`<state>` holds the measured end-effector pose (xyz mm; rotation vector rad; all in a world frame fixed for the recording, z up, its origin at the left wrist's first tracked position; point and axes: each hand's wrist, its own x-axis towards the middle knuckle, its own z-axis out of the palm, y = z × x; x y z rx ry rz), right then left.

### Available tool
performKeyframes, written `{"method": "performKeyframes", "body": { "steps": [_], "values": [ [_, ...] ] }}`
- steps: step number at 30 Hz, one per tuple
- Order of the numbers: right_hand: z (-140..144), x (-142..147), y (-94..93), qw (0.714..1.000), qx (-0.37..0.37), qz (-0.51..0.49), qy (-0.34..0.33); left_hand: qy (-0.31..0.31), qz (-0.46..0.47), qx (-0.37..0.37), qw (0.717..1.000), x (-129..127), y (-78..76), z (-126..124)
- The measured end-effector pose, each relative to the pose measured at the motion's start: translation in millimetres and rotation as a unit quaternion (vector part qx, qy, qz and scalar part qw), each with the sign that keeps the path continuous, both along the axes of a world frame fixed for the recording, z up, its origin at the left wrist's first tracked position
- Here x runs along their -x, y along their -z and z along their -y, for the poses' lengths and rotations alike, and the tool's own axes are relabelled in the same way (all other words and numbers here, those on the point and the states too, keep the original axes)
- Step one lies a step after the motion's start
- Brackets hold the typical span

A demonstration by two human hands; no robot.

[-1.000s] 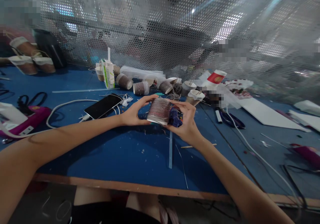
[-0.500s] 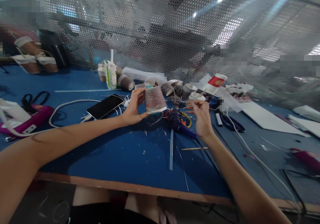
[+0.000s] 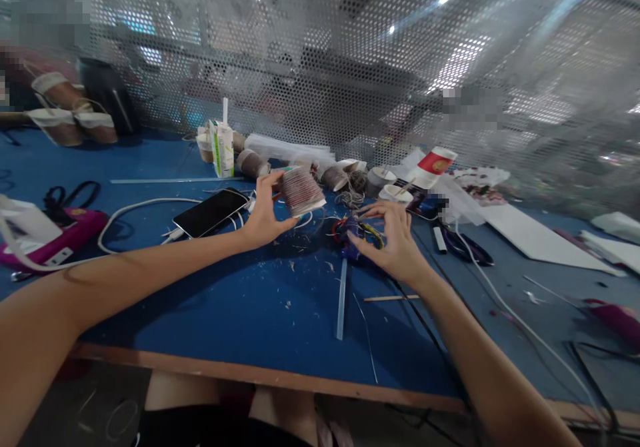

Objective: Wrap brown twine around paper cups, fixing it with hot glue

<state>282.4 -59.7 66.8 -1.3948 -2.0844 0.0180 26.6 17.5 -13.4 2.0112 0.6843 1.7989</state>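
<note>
A: Left side: what do your fingers grip?
B: Your left hand (image 3: pixel 266 215) is closed on 1 thread-wound cup (image 3: pixel 301 192), tilted between your thumb, at its lower edge, and your fingers, at its upper left. A phone (image 3: pixel 211 212) lies left of those fingers; a drink carton (image 3: pixel 223 148) stands beyond them, also to the left.
A: And your right side?
B: Your right hand (image 3: pixel 397 240) is parted, thumb away from fingers, over a blue tool (image 3: pixel 354 252) with red and yellow strands; whether your thumb touches it, you cannot tell from this view. Nearer to you than these fingers lie 1 clear strip (image 3: pixel 342 300) and 1 thin wooden stick (image 3: pixel 390 298).
A: Beyond your right fingertips?
B: A grey thread tangle (image 3: pixel 357 182), with 1 red-and-white cup (image 3: pixel 436 166) tilted farther off to their right.
</note>
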Motion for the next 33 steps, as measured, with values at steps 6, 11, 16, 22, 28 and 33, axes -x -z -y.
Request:
{"method": "performKeyframes", "body": {
  "steps": [6,11,16,22,28,33],
  "values": [
    [18,26,3.9,0.971,0.009,-0.029,-0.239,0.04,-0.039,0.021,0.998,2,-3.1,3],
    [22,29,6.2,0.97,0.036,-0.007,-0.24,0.044,-0.046,0.033,0.997,0,-3.4,5],
    [22,29,4.0,0.972,0.032,0.017,-0.234,0.048,-0.046,0.034,0.997,-1,-2.9,6],
    [21,30,5.4,0.97,0.032,0.027,-0.237,0.052,-0.048,0.029,0.997,0,-0.6,4],
    [21,31,5.8,0.975,0.035,0.019,-0.218,0.056,-0.05,0.028,0.997,-1,-1.1,4],
    [19,29,6.9,0.98,0.04,-0.027,-0.193,0.062,-0.042,0.034,0.997,-1,-3.6,6]
  ]
}}
